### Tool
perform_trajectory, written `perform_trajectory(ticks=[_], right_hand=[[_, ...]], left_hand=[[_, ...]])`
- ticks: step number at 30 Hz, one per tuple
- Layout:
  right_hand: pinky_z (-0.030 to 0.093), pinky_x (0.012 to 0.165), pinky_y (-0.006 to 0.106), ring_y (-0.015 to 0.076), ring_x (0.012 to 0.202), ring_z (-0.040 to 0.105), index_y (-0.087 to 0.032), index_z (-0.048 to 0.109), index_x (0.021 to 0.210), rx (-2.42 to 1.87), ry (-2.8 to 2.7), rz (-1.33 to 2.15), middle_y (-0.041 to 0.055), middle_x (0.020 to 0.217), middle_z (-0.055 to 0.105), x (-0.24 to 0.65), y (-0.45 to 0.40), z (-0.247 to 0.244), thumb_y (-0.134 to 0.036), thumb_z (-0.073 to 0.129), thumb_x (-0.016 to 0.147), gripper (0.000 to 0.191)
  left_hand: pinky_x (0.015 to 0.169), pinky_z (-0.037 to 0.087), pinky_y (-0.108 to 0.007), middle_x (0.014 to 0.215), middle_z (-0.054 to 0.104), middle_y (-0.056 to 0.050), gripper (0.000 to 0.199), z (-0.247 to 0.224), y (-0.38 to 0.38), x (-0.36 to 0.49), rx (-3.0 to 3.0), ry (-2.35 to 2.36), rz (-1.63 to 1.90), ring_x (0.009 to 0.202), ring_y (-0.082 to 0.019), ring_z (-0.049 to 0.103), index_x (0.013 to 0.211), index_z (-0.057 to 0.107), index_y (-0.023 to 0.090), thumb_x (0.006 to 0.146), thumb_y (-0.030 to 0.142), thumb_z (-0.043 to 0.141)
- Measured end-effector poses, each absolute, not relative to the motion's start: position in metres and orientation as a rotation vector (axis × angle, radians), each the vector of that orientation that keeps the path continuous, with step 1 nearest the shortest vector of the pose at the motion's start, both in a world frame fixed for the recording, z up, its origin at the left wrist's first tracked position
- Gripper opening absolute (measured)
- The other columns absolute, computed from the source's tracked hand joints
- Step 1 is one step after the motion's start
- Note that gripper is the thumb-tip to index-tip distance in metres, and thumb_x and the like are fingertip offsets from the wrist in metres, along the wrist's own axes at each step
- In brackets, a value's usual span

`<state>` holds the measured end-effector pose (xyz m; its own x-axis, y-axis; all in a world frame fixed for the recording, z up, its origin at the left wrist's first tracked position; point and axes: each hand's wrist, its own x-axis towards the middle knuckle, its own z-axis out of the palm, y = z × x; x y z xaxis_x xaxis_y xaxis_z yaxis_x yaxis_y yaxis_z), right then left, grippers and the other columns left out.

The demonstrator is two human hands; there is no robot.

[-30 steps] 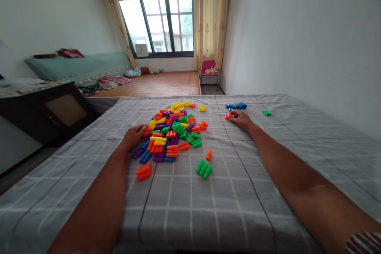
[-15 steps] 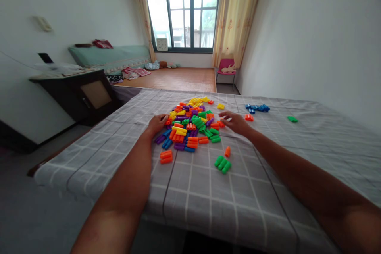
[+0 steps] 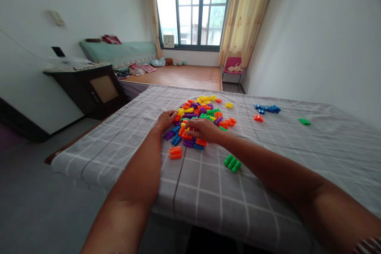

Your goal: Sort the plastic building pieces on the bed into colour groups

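Note:
A heap of plastic building blocks [image 3: 195, 110], ribbed like joined tubes in yellow, orange, purple, green and blue, lies on the checked cloth. My left hand [image 3: 167, 119] rests at the heap's left edge, its fingers curled beside an orange block [image 3: 177, 118]; whatever they hold is hidden. Over the front of the heap reaches my right hand [image 3: 204, 129], fingers stretched leftward above orange and yellow blocks and covering part of them. Its fingers look apart, with nothing visibly held. Just in front of the heap lies an orange block [image 3: 175, 152].
Green blocks [image 3: 232, 163] lie in front of my right forearm. Farther right are an orange block [image 3: 258, 118], a row of blue blocks [image 3: 268, 108] and a green block [image 3: 304, 121]. A yellow block [image 3: 229, 105] sits behind. The grey checked cloth [image 3: 208, 190] covers the table.
My right hand has moved left from the heap's right side to over its front. My left hand stays at the left edge. The view has shifted slightly.

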<state>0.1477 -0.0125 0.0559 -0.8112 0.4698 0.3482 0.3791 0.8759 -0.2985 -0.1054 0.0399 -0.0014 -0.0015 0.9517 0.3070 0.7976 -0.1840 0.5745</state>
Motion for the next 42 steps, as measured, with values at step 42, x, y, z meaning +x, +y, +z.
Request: perform_trajectory(ticks=[42], right_hand=[[0.050, 0.082, 0.037, 0.0213, 0.086, 0.062, -0.018, 0.062, 0.083, -1.200, -2.029, 0.376, 0.0071, 0.095, 0.067, 0.364, 0.075, 0.042, -0.028, 0.073, 0.067, 0.022]], left_hand=[[0.083, 0.049, -0.030, 0.106, 0.074, -0.009, 0.052, 0.000, 0.045, -0.109, 2.063, 1.881, 0.913, 0.094, -0.024, 0.066, 0.108, 0.072, 0.014, 0.084, 0.048, 0.041]])
